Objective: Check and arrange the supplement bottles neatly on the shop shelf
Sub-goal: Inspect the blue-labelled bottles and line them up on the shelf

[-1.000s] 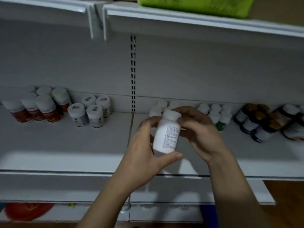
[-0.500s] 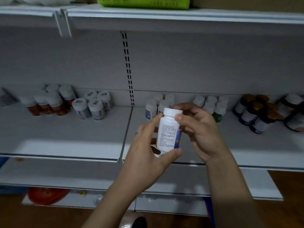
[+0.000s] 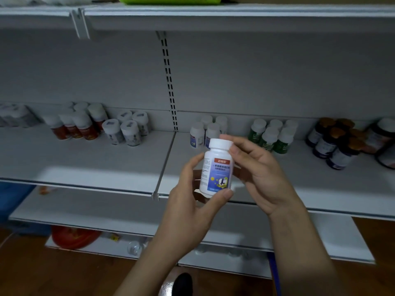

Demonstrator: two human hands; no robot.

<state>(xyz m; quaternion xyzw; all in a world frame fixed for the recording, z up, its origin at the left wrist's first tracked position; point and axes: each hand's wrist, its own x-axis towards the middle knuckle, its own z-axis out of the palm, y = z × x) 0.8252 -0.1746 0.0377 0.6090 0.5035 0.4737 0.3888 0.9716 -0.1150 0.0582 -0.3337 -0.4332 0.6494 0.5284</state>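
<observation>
Head view, items listed from left to right. The middle shelf (image 3: 85,163) carries every bottle group along its back edge. At the far left stand pale wrapped packs (image 3: 17,116), too blurred for the print to be read. Just beside them is a cluster of red-labelled bottles (image 3: 74,127) with white caps. Next come four grey-labelled bottles (image 3: 126,129), set two by two, near the slotted upright (image 3: 170,82) that divides the back panel. Right of the upright stands a group of blue-labelled bottles (image 3: 203,131) with white caps.

In front of that group, off the shelf and in the air above its front part, is the held bottle (image 3: 217,167). It is white and upright with a slight tilt. Its white cap is on, and a blue label with a red band faces the camera. The left grip (image 3: 190,201) pinches the bottle low down, with the thumb at the base edge in front and the index finger along the left side. The right grip (image 3: 263,176) holds the top end, with fingertips (image 3: 236,149) curled against the cap and shoulder from the right.

Further right stand green-labelled bottles (image 3: 271,137), then dark bottles with orange caps (image 3: 333,146) toward the right edge. An upper shelf (image 3: 213,11) bears a green pack (image 3: 171,0). Below are a lower shelf (image 3: 106,214) and a red round item (image 3: 72,236) near the wooden floor (image 3: 32,274).
</observation>
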